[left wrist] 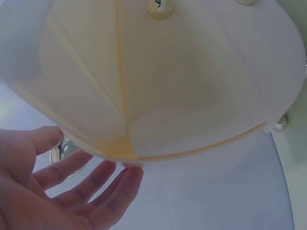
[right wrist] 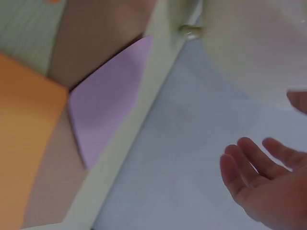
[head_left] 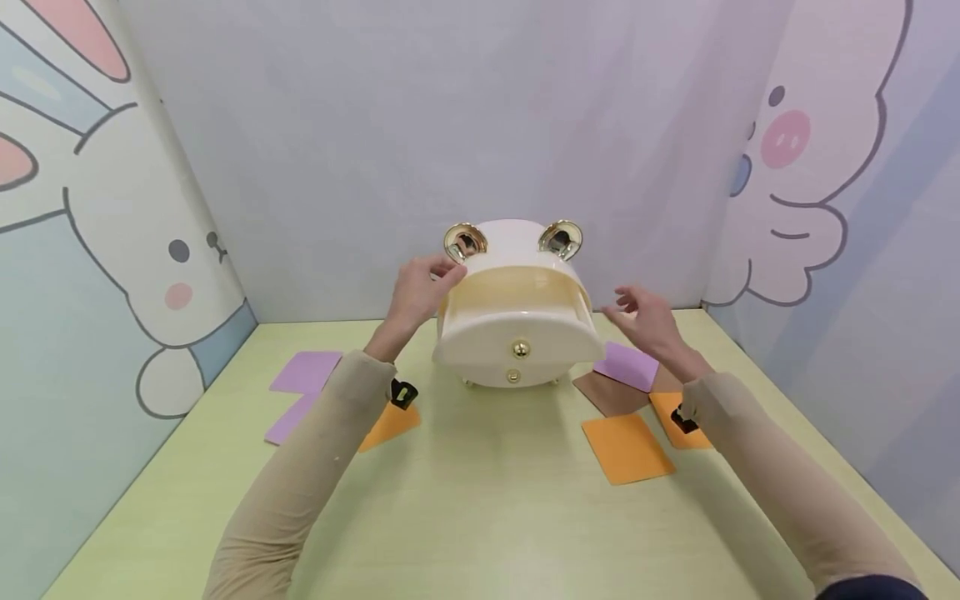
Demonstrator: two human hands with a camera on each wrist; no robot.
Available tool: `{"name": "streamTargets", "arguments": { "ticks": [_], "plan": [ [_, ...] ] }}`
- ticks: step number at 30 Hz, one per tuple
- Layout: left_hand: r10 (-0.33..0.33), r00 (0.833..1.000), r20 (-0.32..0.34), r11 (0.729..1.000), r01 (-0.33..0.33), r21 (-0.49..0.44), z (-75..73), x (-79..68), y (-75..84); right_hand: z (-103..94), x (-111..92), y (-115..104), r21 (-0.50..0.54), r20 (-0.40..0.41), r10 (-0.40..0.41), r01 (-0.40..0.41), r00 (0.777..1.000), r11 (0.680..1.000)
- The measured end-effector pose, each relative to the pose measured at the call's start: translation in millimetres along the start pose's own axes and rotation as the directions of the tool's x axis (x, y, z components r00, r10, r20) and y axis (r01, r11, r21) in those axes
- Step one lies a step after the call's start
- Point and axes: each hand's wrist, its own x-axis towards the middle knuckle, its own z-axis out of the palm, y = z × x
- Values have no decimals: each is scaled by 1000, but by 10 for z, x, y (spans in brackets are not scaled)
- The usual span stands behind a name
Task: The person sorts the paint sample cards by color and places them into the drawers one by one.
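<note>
A white frog-shaped storage box point(head_left: 480, 343) with gold ring eyes stands at the middle back of the table. Its upper front gapes, showing a cream inside point(head_left: 517, 287) behind a rounded front panel with a gold knob point(head_left: 521, 349). My left hand point(head_left: 422, 292) is at the box's upper left side; in the left wrist view its relaxed fingertips point(left wrist: 130, 179) are right at the shell's edge. To the right of the box, my right hand point(head_left: 647, 321) hovers with loosely bent fingers and holds nothing. In the right wrist view a gap shows between its fingers and the box's side.
Purple sheets point(head_left: 306, 372) and an orange sheet point(head_left: 390, 425) lie on the table at left. On the right are orange squares point(head_left: 628, 448), brown sheets point(head_left: 611, 394) and a purple piece point(head_left: 628, 367). Pale curtain walls point(head_left: 352, 167) enclose the table's back and sides.
</note>
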Motion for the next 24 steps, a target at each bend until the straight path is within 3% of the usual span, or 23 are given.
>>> {"name": "streamTargets", "arguments": {
  "ticks": [2,5,9,12,16,24],
  "plan": [
    [5,1000,3,1000,-5,-3,-4,-2,-5,78,8,249,-82,200,51,-36,979,996],
    [12,1000,4,1000,-12,-10,0,3,-16,174,-16,494,-181,390,131,-64,911,981],
    [13,1000,-2,1000,-13,-5,1,13,-17,239,-82,606,-248,488,215,-102,846,963],
    [10,1000,-5,1000,-10,-2,1,2,-8,257,-119,643,-266,516,257,-132,817,955],
    [6,1000,-4,1000,-6,-9,0,-11,5,275,-140,689,-279,516,274,-143,812,950],
    [-4,1000,0,1000,4,-5,-1,-5,8,309,-145,719,-289,464,236,-106,854,951]
  ]
}}
